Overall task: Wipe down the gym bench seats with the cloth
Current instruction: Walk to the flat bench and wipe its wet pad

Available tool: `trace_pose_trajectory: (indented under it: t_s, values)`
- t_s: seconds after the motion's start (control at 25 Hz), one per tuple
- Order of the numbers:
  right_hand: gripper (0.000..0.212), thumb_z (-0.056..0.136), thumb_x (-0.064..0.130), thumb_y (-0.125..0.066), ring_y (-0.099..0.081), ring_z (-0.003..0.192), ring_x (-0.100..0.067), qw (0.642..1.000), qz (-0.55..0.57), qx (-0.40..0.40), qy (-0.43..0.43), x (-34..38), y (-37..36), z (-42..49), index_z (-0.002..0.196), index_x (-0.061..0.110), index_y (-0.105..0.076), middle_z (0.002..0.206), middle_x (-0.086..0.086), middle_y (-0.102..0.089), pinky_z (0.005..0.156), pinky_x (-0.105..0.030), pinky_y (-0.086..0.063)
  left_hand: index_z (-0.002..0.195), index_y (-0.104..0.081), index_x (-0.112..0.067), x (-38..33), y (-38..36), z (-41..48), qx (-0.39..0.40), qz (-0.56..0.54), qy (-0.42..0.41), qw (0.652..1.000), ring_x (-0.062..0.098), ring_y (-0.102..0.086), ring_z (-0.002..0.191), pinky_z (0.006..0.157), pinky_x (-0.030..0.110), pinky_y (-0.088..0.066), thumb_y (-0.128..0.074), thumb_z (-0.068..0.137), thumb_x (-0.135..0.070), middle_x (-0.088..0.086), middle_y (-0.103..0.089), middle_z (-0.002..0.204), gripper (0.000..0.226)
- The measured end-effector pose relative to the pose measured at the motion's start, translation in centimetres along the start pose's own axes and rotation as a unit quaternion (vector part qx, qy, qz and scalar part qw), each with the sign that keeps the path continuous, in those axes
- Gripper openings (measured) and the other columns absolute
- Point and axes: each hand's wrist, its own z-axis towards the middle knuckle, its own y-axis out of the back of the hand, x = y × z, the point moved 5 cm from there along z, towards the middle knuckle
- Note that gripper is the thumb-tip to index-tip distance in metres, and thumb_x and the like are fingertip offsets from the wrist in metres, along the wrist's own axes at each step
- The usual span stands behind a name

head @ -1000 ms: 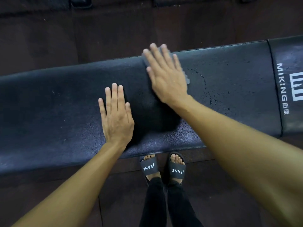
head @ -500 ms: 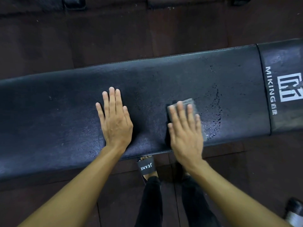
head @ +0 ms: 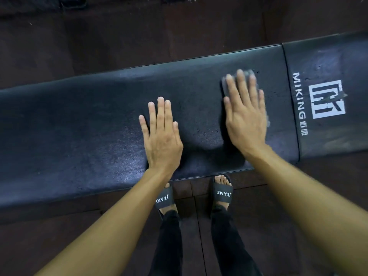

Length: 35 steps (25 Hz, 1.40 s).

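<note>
A long black padded bench seat (head: pixel 79 126) runs across the view, left to right. My left hand (head: pixel 161 134) lies flat on its middle, fingers apart, holding nothing. My right hand (head: pixel 246 114) presses flat on a small grey cloth (head: pixel 251 73), which peeks out past the fingertips and along the right side of the hand. The cloth sits near the seat's right end, just left of the seam. Most of the cloth is hidden under the hand.
A second black pad (head: pixel 328 96) with a white logo and "MIKING" lettering adjoins on the right. Dark brown floor tiles (head: pixel 119 36) lie beyond and beneath the bench. My feet in black slides (head: pixel 222 193) stand at the near edge.
My right hand slid the cloth from the far edge to the near edge, then away and rightward toward the seam. My left hand stayed planted.
</note>
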Motion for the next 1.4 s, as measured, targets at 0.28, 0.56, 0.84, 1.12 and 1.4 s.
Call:
trace_pose_trajectory:
  t_s: [0.28, 0.56, 0.84, 1.12, 1.4]
  values:
    - [0.053, 0.105, 0.034, -0.040, -0.017, 0.153, -0.025, 0.984, -0.021, 0.040, 0.174, 5.7, -3.0, -11.7, 0.156, 0.026, -0.028, 0.164, 0.002, -0.022, 0.122, -0.048, -0.020, 0.152, -0.030, -0.007, 0.7, 0.4, 0.7, -0.021, -0.131, 0.025, 0.991, 0.020, -0.014, 0.152, 0.125, 0.041, -0.003, -0.029, 0.104, -0.013, 0.006, -0.025, 0.161, 0.048]
    - [0.052, 0.106, 0.035, -0.024, -0.012, 0.154, -0.022, 0.989, 0.026, 0.032, 0.144, 4.8, -1.2, 6.5, 0.158, 0.027, -0.022, 0.166, 0.004, -0.018, 0.124, -0.046, -0.010, 0.155, -0.023, -0.011, 0.3, 0.5, 0.7, -0.009, -0.074, 0.050, 0.996, 0.016, -0.007, 0.152, 0.125, 0.036, -0.001, -0.028, 0.105, -0.015, 0.002, -0.017, 0.164, 0.051]
    - [0.052, 0.109, 0.036, -0.021, -0.002, 0.154, -0.019, 1.000, -0.011, 0.010, -0.009, -7.1, 2.2, 1.0, 0.159, 0.030, -0.010, 0.168, 0.004, -0.006, 0.125, -0.042, -0.010, 0.155, -0.022, -0.011, 0.1, 0.2, 0.3, -0.020, -0.043, 0.060, 0.997, 0.016, -0.008, 0.152, 0.125, 0.041, -0.005, -0.028, 0.105, -0.016, 0.002, -0.018, 0.164, 0.051]
    - [0.048, 0.108, 0.033, -0.034, -0.018, 0.152, -0.023, 0.988, -0.017, 0.027, 0.152, 3.4, -2.2, -9.5, 0.155, 0.027, -0.031, 0.164, 0.002, -0.025, 0.122, -0.047, -0.021, 0.155, -0.023, -0.010, 0.2, 0.1, 0.6, -0.031, -0.027, 0.053, 0.998, 0.018, -0.011, 0.152, 0.125, 0.042, -0.008, -0.028, 0.105, -0.015, 0.003, -0.020, 0.163, 0.050]
    - [0.051, 0.107, 0.036, -0.026, -0.010, 0.154, -0.019, 0.998, -0.003, 0.002, 0.063, -1.1, 0.2, 2.2, 0.158, 0.030, -0.021, 0.166, 0.005, -0.016, 0.124, -0.045, -0.012, 0.154, -0.024, -0.009, 0.2, 0.2, 0.6, -0.031, -0.027, 0.051, 0.998, 0.019, -0.011, 0.152, 0.125, 0.042, -0.008, -0.029, 0.105, -0.015, 0.004, -0.021, 0.163, 0.050]
